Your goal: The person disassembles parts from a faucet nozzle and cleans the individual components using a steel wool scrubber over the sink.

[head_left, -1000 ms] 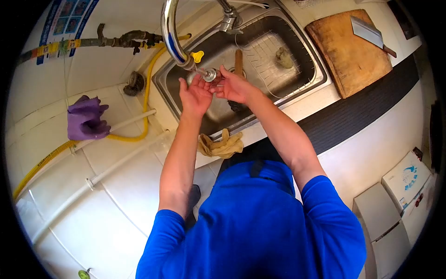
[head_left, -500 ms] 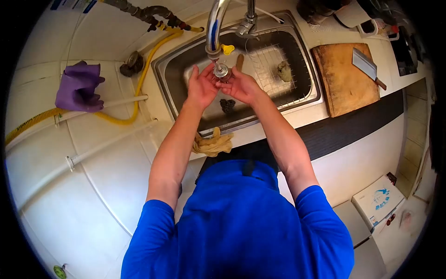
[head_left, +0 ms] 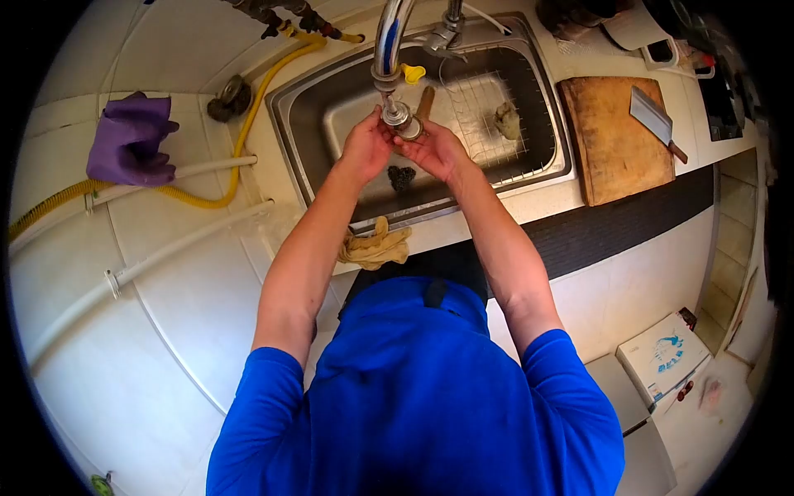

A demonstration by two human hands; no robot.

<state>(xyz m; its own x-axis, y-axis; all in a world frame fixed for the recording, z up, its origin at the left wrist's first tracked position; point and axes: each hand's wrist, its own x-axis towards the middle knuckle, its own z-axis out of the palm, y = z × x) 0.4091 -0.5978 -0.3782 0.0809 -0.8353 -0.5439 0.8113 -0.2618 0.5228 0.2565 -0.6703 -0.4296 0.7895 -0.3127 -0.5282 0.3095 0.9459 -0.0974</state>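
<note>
A curved chrome faucet (head_left: pixel 387 54) hangs over the steel sink, and a round, shiny metal nozzle (head_left: pixel 397 116) sits at its lower end, tilted toward the right. On the left of this nozzle is my left hand (head_left: pixel 366 147), its fingers closed against the side. My right hand (head_left: pixel 436 150) is closed around the lower ring from the right and below. Fingertips of both hands are partly hidden behind the metal. Below them in the sink (head_left: pixel 331 124) lies a dark scouring pad (head_left: pixel 401 177). Behind my right hand is a wooden handle (head_left: pixel 426 101).
A yellow funnel-shaped piece (head_left: pixel 413 73) is by the faucet. A wire rack (head_left: pixel 471 107) in the sink bears a greenish lump (head_left: pixel 507 121). Right stands a cutting board (head_left: pixel 608 165) with a cleaver (head_left: pixel 651 116). Tan gloves (head_left: pixel 376 245) lie at the front edge; purple gloves (head_left: pixel 132 140) hang left.
The nozzle has tilted to the right, showing its lower ring. My hands have gone from a cupped pose beneath it to closing on its sides. The whole view has shifted slightly.
</note>
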